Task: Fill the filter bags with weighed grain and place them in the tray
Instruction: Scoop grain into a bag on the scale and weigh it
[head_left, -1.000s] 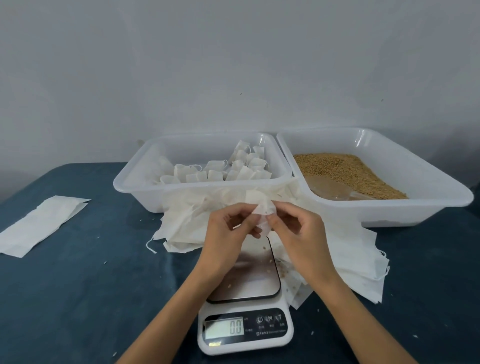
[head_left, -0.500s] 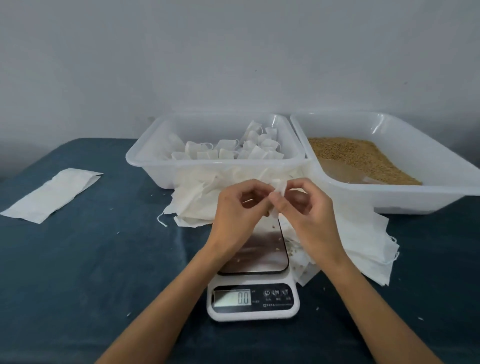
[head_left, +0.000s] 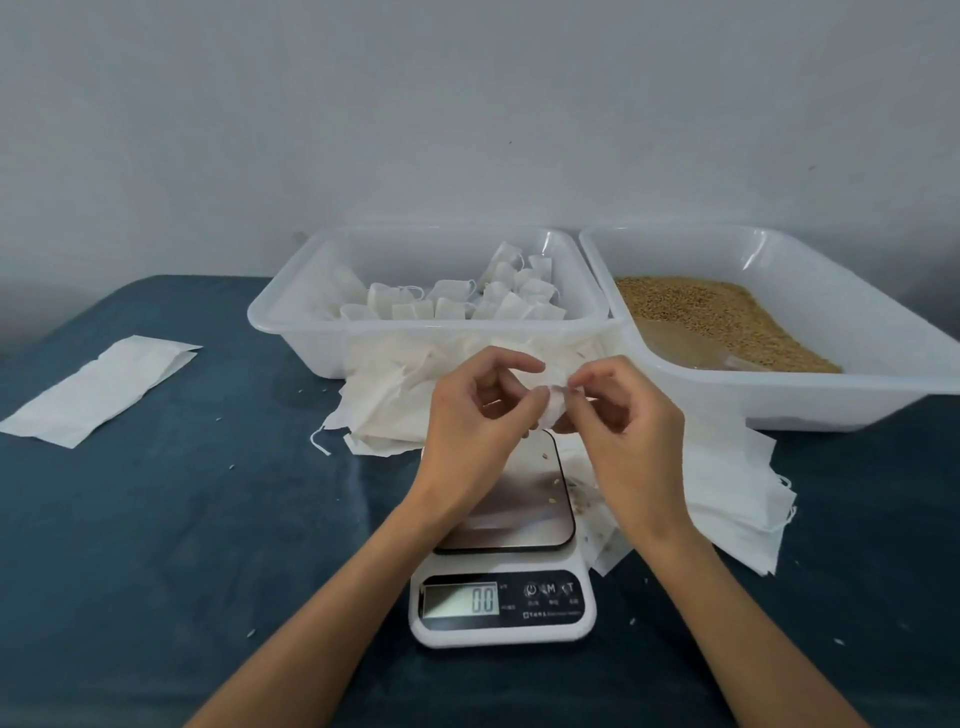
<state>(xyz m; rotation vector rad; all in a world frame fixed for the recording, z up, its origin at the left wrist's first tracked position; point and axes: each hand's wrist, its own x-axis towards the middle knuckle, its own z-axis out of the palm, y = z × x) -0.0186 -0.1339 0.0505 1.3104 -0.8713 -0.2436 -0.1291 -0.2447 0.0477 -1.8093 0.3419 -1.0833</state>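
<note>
Closing a small bag over the scale

Now both hands meet above the scale (head_left: 503, 540), pinching one small white bag (head_left: 555, 410) between them: the left hand (head_left: 480, 410) grips its near side with thumb and fingertips, the right hand (head_left: 621, 415) its far edge. Whether it holds grain cannot be told. Judging by the pose, this is sealing or opening work; keep the mouth upward and pull evenly so nothing spills. Beyond the grip, the left tray (head_left: 291, 325) holds many filled bags (head_left: 467, 301). To the right of the grip, the right tray (head_left: 909, 384) holds grain (head_left: 727, 317) and a scoop (head_left: 685, 348). Flat empty bags (head_left: 395, 395) lie under the hands.
</note>
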